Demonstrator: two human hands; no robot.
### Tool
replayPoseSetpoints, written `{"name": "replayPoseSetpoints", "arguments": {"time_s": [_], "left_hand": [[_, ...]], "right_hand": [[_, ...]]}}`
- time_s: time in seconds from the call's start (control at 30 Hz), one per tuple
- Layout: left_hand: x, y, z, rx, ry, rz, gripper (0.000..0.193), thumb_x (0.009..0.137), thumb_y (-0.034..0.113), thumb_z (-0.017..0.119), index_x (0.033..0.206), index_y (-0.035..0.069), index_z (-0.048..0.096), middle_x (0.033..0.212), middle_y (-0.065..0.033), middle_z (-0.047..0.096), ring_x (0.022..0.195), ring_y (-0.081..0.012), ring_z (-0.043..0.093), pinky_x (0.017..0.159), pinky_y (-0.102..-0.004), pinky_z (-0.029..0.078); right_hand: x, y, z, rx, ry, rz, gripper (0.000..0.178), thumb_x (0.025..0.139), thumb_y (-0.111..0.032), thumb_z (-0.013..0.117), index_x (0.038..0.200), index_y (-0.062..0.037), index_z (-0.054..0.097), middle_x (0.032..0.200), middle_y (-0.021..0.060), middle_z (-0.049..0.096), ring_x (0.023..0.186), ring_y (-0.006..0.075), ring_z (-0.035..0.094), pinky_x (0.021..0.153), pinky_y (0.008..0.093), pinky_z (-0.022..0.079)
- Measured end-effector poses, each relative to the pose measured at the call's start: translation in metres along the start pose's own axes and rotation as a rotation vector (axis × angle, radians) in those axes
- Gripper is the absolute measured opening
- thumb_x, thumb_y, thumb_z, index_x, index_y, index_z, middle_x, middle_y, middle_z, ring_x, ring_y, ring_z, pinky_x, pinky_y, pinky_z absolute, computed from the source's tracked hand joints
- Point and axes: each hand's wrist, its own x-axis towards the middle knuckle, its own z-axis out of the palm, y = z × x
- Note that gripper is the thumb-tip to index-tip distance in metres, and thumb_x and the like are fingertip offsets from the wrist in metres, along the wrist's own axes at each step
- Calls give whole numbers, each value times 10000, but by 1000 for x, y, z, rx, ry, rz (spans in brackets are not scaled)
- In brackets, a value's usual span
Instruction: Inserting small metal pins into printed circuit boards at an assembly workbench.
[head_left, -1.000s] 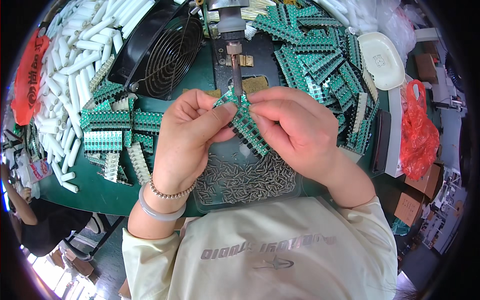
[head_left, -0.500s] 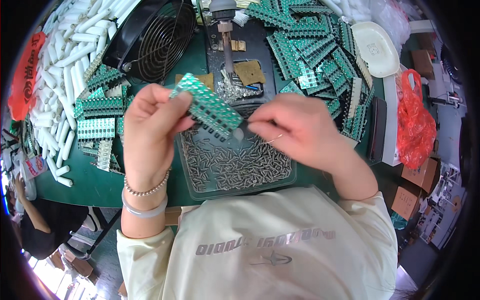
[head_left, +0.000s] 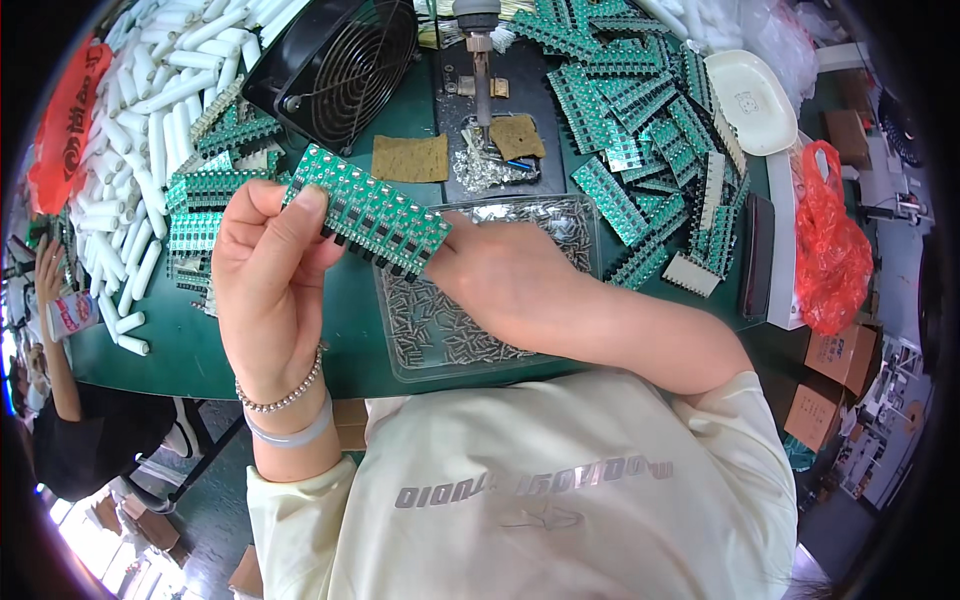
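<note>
My left hand (head_left: 265, 265) pinches one end of a green circuit board panel (head_left: 370, 215), thumb on its face, and holds it up tilted. Rows of solder dots and black parts run along the panel, with black pins on its lower edge. At the panel's right end is my right hand (head_left: 515, 285), its fingers curled in. Its fingertips are partly hidden, so whatever they pinch does not show. Below both hands lies a clear plastic tray (head_left: 470, 368) holding many small metal cylindrical parts (head_left: 425, 325); my right hand and forearm cover part of it.
Beyond the tray stand a soldering iron (head_left: 483, 95), brown pads (head_left: 410, 158) and a black fan (head_left: 350, 75). More circuit boards (head_left: 640, 120) pile up at right, beside a white dish (head_left: 750, 100) and red bag (head_left: 830, 250). White tubes (head_left: 150, 100) heap at left, near another person's hand (head_left: 48, 270).
The panel and my left hand have moved left, and the panel's face now shows more fully. My right hand has swung left across the tray, up to the panel's right end.
</note>
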Motion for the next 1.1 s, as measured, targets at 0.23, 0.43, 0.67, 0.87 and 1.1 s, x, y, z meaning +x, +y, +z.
{"name": "replayPoseSetpoints", "arguments": {"time_s": [0.23,0.43,0.67,0.87,1.1], "left_hand": [[-1,1,-1,-46,9,4,48,828,-6,541,840,36,522,756,-41,609,604,-74,598,539,-148,500],[0,1,-2,-61,0,-2,69,826,-5,545,874,38,520,767,-46,612,618,-81,604,558,-160,511],[1,4,-18,-131,-168,-97,119,865,49,509,982,31,497,909,-75,608,779,-116,611,633,-204,524],[-10,-24,-7,-751,-207,-618,288,841,156,580,1075,25,476,775,-29,485,636,-107,460,567,-211,426],[-22,-50,14,-868,-290,-759,256,787,109,630,991,-26,557,809,-82,595,659,-119,480,556,-179,410]], "right_hand": [[12,-5,2,-50,-69,-50,117,690,-79,523,787,-22,557,731,147,561,628,309,591,511,394,489],[21,-9,6,-71,-71,-82,194,722,-106,519,888,-13,554,731,150,574,663,319,603,532,405,504],[4,1,-24,73,-19,-79,150,705,-35,556,850,-8,582,745,135,572,710,290,601,593,393,496],[-20,8,-49,526,271,-48,138,696,-15,646,832,-19,624,783,90,598,687,223,589,614,312,474],[-15,3,-43,546,690,-203,216,656,50,677,846,-42,630,766,68,616,686,196,595,568,268,462]]}}
